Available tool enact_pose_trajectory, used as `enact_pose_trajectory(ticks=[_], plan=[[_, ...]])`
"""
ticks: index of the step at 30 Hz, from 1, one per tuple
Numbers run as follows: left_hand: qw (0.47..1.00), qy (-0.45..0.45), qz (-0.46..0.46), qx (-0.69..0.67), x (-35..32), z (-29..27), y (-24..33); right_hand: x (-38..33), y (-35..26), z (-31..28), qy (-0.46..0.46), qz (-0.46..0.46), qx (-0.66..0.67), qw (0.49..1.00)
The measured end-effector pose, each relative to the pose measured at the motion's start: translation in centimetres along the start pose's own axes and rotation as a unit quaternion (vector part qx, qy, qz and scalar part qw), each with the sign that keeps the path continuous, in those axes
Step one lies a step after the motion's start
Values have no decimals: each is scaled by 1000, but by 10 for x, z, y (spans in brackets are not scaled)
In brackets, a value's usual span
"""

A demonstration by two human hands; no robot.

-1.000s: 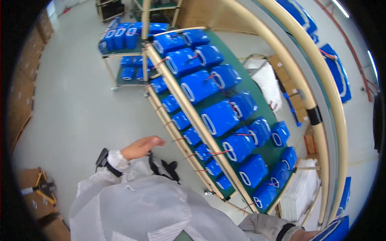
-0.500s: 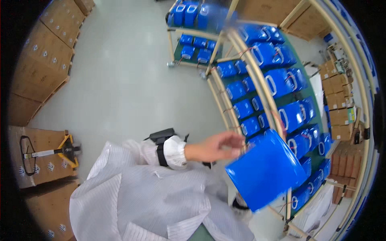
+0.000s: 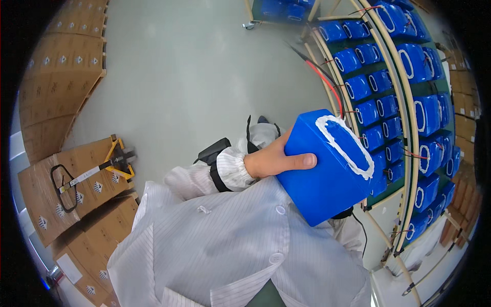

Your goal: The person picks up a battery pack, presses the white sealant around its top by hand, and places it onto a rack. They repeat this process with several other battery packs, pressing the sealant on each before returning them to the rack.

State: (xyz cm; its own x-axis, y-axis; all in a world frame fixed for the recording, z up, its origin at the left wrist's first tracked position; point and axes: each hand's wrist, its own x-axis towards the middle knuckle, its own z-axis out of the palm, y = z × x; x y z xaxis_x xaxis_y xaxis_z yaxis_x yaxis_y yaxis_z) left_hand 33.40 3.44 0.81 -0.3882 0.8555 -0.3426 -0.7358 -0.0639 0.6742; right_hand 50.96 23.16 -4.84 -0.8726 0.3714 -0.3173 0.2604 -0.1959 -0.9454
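My left hand [image 3: 276, 159] is closed on the side of a blue battery pack [image 3: 322, 184], its thumb lying across the near face. The pack is tilted in front of my chest. On its upper end an oval ring of white sealant [image 3: 327, 135] shows, and red and black wires [image 3: 332, 89] stick out from that end. My right hand is hidden behind the pack; only a dark cuff band [image 3: 342, 214] and part of the sleeve show below it.
To the right, a tiered rack [image 3: 396, 97] carries rows of similar blue packs. A second wheeled rack [image 3: 279, 21] stands at the far end. Stacked cartons [image 3: 61, 66] line the left, with a yellow pallet jack [image 3: 115, 159] beside them.
My left hand, open beside the pack before, now grips it. The pack has turned, bringing its white-ringed end and wires into sight. The view has shifted too.
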Motion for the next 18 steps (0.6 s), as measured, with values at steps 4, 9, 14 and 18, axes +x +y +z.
enact_pose_trajectory(ticks=[4,9,14,18], plan=[[1000,12,19,7,-1,1,-1,13,-1,-4,-24,9,10,1000],[986,56,156,21,7,6,-32,28,-6,-31,-47,12,7,999],[984,89,152,-3,8,14,-33,42,-4,-75,-68,17,52,996],[964,102,218,114,22,21,-25,36,-34,-64,-26,3,-11,1000]])
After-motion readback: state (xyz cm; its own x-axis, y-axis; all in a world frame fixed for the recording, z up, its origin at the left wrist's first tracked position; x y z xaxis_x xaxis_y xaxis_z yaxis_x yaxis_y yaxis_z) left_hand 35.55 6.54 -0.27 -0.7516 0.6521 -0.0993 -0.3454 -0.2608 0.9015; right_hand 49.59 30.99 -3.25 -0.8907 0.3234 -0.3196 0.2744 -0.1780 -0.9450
